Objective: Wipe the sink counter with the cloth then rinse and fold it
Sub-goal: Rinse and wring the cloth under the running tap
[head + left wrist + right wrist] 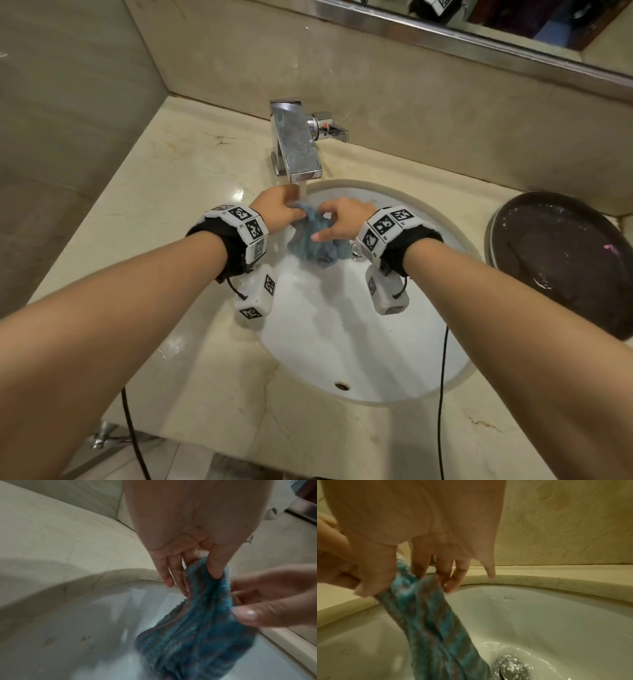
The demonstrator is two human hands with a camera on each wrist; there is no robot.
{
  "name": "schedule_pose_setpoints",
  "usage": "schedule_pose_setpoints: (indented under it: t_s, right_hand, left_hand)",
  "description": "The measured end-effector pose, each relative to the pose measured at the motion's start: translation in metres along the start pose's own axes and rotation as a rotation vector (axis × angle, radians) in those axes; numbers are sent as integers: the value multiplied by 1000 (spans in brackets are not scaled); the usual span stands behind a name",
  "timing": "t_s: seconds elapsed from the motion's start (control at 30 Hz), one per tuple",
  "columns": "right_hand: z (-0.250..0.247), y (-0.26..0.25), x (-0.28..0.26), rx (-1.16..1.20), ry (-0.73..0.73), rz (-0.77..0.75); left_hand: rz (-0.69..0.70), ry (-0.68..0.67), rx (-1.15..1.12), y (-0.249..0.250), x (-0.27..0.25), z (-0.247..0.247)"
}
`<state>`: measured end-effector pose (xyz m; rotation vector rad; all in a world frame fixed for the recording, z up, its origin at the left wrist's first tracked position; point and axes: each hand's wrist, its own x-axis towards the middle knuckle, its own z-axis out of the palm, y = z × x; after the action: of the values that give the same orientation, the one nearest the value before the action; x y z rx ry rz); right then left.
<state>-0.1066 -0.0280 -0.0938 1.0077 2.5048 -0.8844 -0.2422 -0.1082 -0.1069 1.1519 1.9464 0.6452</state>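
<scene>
A wet blue cloth (313, 240) hangs bunched over the white sink basin (342, 335), under water running from the chrome faucet (296, 144). My left hand (277, 207) pinches its top edge between thumb and fingers; the left wrist view shows that pinch (197, 572) on the cloth (193, 635). My right hand (337, 219) pinches the cloth beside it, and the right wrist view shows thumb and fingers (406, 577) gripping the cloth (428, 622). The cloth's lower end trails toward the drain (510, 668).
Beige marble counter (164, 192) surrounds the basin, with a wall close behind and a mirror edge (479, 37) above. A dark round tray (565, 260) lies on the counter at the right. The faucet handle (334, 128) sticks out to the right.
</scene>
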Motion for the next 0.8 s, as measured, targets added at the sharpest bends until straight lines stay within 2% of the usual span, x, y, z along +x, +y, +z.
schedule_pose_setpoints:
  t_s: [0.1, 0.27, 0.33, 0.43, 0.57, 0.67, 0.8]
  right_hand:
    - [2, -6, 5, -8, 71, 8]
    - [4, -8, 15, 180, 140, 14]
    - [6, -6, 17, 304, 193, 28]
    - [8, -3, 16, 571, 233, 24]
    - [0, -5, 9, 774, 204, -24]
    - [-6, -2, 7, 848, 206, -10]
    - [-3, 2, 7, 880, 171, 14]
  left_hand:
    - [4, -1, -56, 4, -2, 5]
    - [-42, -19, -173, 10, -4, 5]
    - [-83, -12, -174, 7, -4, 5]
    - [-112, -73, -96, 5, -4, 8]
    - [-13, -133, -53, -2, -4, 12]
    - [-42, -120, 25, -11, -2, 12]
    - [-52, -52, -84, -12, -2, 12]
